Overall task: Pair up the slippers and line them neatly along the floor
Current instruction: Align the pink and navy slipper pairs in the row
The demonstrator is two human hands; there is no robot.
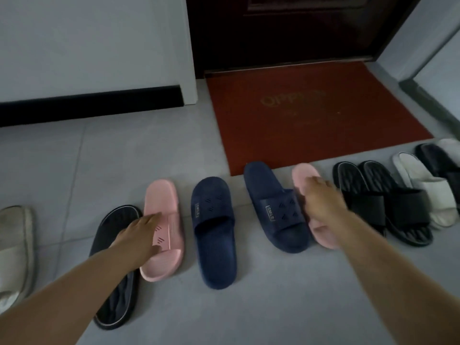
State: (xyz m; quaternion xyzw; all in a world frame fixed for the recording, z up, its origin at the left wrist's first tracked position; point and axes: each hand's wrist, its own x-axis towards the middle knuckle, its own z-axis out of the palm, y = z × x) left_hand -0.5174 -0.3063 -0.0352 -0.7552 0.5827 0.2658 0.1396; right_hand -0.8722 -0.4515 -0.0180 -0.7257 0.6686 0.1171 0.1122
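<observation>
Floor tiles (249, 307) by the red mat (311, 120) carry a mixed row: left grip (139, 235) pinches the left pink slipper (161, 195) by its strap, right grip (321, 202), closure indiscernible, covers the right pink slipper (302, 173), presumably to unite both past the navy pair (214, 232) lying between.

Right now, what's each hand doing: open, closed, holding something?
Left hand: grips the left pink slipper by its strap.
Right hand: on the right pink slipper, blurred; grip cannot be told.
</observation>
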